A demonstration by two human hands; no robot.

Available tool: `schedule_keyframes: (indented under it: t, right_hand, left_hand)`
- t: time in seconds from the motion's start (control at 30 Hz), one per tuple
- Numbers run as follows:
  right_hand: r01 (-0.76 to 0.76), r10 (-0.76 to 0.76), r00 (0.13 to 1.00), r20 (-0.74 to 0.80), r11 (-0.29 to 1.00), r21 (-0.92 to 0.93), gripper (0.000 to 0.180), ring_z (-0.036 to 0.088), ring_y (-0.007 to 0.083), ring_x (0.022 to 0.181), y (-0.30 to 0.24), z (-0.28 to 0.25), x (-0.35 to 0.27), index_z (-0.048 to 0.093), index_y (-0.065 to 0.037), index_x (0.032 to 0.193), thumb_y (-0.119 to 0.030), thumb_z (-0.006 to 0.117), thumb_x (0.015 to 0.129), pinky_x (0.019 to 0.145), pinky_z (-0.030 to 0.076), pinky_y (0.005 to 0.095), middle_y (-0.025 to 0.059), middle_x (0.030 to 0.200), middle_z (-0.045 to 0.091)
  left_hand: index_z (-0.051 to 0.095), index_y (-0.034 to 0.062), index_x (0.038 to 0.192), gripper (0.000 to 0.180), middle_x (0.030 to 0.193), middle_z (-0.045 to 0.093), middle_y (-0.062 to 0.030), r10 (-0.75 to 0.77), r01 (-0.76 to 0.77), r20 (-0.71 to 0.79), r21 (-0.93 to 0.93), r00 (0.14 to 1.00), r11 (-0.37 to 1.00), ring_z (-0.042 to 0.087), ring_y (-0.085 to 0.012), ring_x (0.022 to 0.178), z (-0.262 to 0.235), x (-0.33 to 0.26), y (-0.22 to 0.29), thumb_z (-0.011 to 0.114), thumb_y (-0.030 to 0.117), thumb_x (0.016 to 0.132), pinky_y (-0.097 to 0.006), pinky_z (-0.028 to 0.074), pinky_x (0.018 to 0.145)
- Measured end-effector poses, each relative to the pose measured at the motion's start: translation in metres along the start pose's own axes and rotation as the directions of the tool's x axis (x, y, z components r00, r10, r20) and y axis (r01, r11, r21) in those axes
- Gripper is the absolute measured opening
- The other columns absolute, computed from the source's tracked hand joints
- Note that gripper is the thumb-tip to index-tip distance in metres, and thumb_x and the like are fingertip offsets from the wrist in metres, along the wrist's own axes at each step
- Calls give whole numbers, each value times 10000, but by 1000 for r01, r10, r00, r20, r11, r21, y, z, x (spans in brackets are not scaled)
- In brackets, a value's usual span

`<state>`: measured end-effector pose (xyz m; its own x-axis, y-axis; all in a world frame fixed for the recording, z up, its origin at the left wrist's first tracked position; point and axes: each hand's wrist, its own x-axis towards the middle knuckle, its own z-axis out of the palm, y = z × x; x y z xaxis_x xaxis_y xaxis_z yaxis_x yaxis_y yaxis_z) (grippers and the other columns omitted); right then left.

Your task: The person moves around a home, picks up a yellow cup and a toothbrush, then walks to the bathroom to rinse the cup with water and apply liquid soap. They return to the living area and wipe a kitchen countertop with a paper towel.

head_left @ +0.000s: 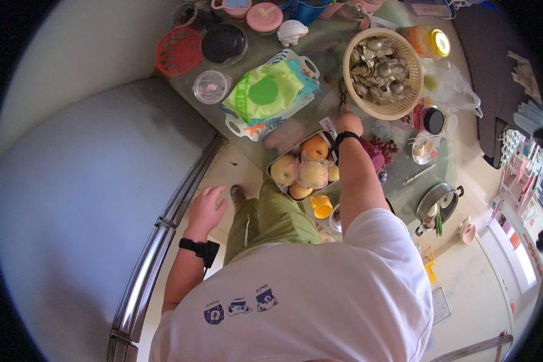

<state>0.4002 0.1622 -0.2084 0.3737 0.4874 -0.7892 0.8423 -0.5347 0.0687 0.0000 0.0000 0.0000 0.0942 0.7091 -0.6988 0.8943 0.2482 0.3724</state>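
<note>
Over the glass table [320,48], the person's right hand [349,123] reaches forward at the end of a straight arm, a dark band on the wrist. Seen from behind, it looks curled into a loose fist just beside the woven basket [380,72] of grey shells; whether the fingers pinch anything cannot be told, since they are hidden under the knuckles. The left hand [206,208] hangs free at the person's side, fingers spread and empty, near the metal rail [163,235], probably kept out for balance while the body leans in.

Right under the reaching forearm sits a metal tray of apples and pears [301,169], placed at the table's near edge where it is easy to get at. Beyond it lies a handled tray [268,96] carrying a green packet. A yellow cup [321,207] stands lower down, and a steel pot [437,205] sits to the right. Lids, a red strainer [178,51] and a dark bowl [223,42] crowd the far corner.
</note>
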Motion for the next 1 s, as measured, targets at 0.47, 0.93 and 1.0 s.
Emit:
schedule_keyframes:
  t: [0.47,0.93,1.0]
  right_hand:
    - [408,-322,833,-449,907,106,450,448,433,1239,-59,3,30,488,-134,1302,-60,523,860,935,437,570,223,1313,491]
    - [384,-106,885,-454,719,580,494,569,395,1044,-15,36,36,525,-126,1276,-212,639,802,874,471,482,215,1167,583]
    - [334,-78,916,-394,694,638,540,578,398,1058,-7,38,36,499,-187,1334,-272,646,822,886,478,489,219,1199,586]
  left_hand:
    - [594,111,1182,359,1161,595,-125,14,-14,18,-11,1000,1000,585,-330,1046,2,2,-3,618,212,838,-410,482,890]
    - [600,101,1151,336,1137,603,-138,3,-2,26,-15,1000,1000,584,-338,1040,4,3,-2,620,210,833,-418,482,879]
    - [599,101,1152,336,1139,603,-139,14,-14,21,-5,1000,1000,583,-339,1044,5,3,-4,618,214,836,-419,481,882]
